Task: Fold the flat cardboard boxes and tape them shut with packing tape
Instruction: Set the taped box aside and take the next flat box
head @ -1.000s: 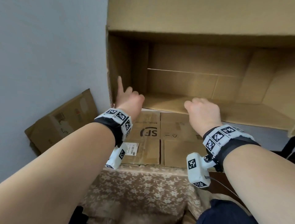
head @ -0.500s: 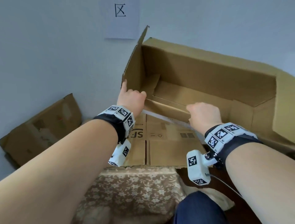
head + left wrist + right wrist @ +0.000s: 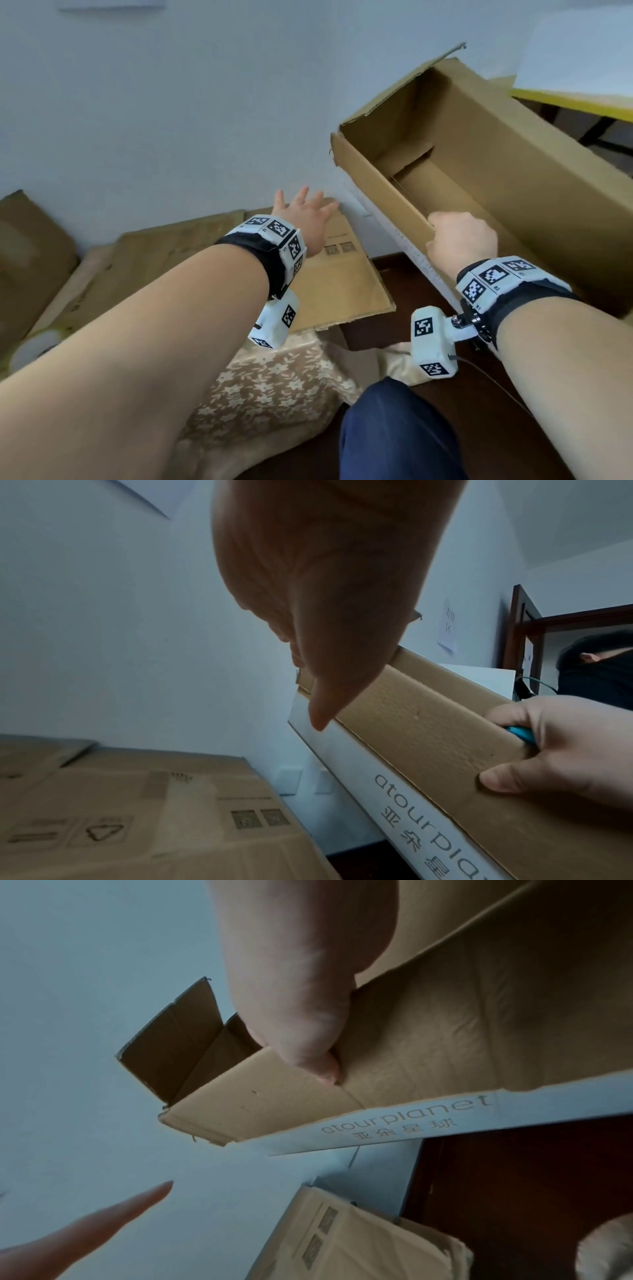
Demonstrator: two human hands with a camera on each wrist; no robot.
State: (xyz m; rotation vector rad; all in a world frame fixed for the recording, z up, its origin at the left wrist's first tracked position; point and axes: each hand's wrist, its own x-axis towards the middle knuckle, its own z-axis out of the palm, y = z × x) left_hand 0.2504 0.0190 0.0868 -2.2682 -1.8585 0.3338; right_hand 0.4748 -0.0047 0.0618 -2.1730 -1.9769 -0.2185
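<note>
head view | right hand (image 3: 460, 240) grips the near wall of the open brown cardboard box (image 3: 479, 164), held tilted in the air | left hand (image 3: 305, 219) released, fingers spread above flat brown cardboard sheets (image 3: 342, 284) | risk: one-handed hold, box may twist or slip

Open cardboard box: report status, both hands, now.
Right hand grips the open cardboard box by its near wall, box held tilted. Left hand open, fingers spread, off the box, above the flat cardboard boxes. No tape in view.
</note>
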